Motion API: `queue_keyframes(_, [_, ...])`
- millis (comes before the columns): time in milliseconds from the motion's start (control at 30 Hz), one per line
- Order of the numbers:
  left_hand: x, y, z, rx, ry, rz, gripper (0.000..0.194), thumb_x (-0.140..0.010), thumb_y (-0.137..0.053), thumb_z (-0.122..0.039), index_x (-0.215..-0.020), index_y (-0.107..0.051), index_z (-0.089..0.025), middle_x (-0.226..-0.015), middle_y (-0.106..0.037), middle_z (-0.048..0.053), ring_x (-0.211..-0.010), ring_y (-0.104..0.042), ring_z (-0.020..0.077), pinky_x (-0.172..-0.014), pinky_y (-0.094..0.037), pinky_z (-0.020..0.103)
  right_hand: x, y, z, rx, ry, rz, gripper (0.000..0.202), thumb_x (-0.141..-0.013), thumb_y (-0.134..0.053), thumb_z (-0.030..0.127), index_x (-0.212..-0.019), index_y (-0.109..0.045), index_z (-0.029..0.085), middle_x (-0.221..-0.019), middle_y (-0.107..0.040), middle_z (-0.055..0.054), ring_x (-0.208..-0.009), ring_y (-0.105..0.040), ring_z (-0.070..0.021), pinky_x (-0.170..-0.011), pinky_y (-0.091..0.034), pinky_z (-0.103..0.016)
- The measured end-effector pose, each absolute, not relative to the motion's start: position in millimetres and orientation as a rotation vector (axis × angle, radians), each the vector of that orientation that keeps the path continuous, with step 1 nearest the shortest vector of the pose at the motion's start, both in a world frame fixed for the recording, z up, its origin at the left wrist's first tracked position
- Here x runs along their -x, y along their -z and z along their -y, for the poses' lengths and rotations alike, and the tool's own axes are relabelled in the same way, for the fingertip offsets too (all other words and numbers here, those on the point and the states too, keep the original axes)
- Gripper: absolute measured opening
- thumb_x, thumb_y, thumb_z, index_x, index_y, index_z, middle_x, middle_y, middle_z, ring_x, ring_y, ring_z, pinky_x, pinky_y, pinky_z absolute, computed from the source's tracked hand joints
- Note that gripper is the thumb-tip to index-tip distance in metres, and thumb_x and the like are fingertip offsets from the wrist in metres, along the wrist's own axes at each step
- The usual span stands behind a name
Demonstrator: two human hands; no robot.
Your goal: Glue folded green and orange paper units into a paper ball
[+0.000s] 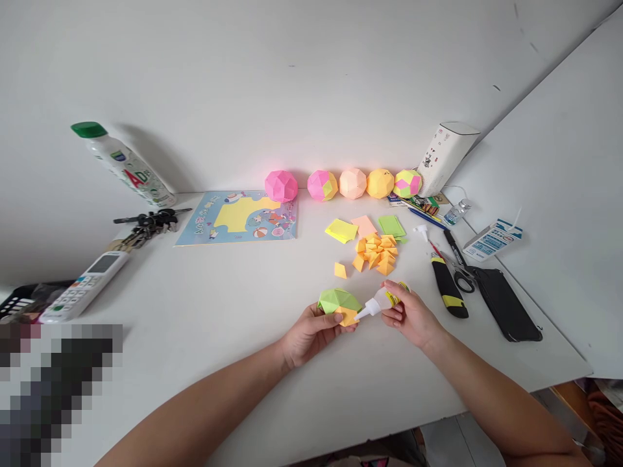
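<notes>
A part-green, part-orange faceted paper shape (339, 300) is held low over the table by my left hand (314, 331), its thumb on an orange facet. My right hand (407, 312) grips a white glue bottle with a yellow label (383, 299). The bottle is tilted, and its narrow nozzle points left, at the orange facet; whether it touches is too small to tell. Beyond my hands lies a pile of folded orange paper pieces (374, 251), with one orange piece (340, 270) apart on its left. Behind the pile are yellow (341, 230), peach (364, 226) and green paper sheets (392, 226).
Several faceted paper balls (353, 183) line the wall. A blue picture board (238, 217), keys (150, 224), a bottle (129, 167) and a remote (85, 287) are at left. A cutter (448, 285), scissors (463, 279), black phone-like object (507, 303) and carton (494, 240) are at right.
</notes>
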State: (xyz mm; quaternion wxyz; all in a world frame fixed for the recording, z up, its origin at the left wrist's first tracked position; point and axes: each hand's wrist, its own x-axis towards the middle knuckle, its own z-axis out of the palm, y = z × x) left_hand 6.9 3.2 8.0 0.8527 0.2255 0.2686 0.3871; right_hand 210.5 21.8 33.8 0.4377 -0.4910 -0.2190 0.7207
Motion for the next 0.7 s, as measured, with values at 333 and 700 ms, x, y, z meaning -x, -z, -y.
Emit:
queue_keyframes(333, [-7.8, -11.5, -2.9, -0.473, -0.827, -0.589, 0.016, -0.069, -0.073, -0.020, -0.081, -0.068, -0.010, -0.079, -0.068, 0.009, -0.075, -0.062, 0.0168, -0.080, -0.046, 0.030, -211.8, -33.1, -21.9, 1.232, -1.807, 0.536, 0.034, -0.068, -0.074, 0.038, -0.064, -0.046, 0.019, -0.048, -0.025, 0.011, -0.039, -0.022, -0.0042, -0.038, -0.021, -0.018])
queue_keyframes(700, [-7.4, -8.3, -3.1, -0.511, -0.833, -0.565, 0.013, -0.072, -0.070, -0.019, -0.082, -0.068, -0.010, -0.077, -0.067, 0.008, -0.077, -0.060, 0.0173, -0.079, -0.044, 0.030, -210.9, -31.4, -21.9, 1.205, -1.830, 0.539, 0.038, -0.073, -0.072, 0.036, -0.062, -0.040, 0.019, -0.049, -0.024, 0.011, -0.041, -0.021, -0.0042, -0.038, -0.020, -0.018])
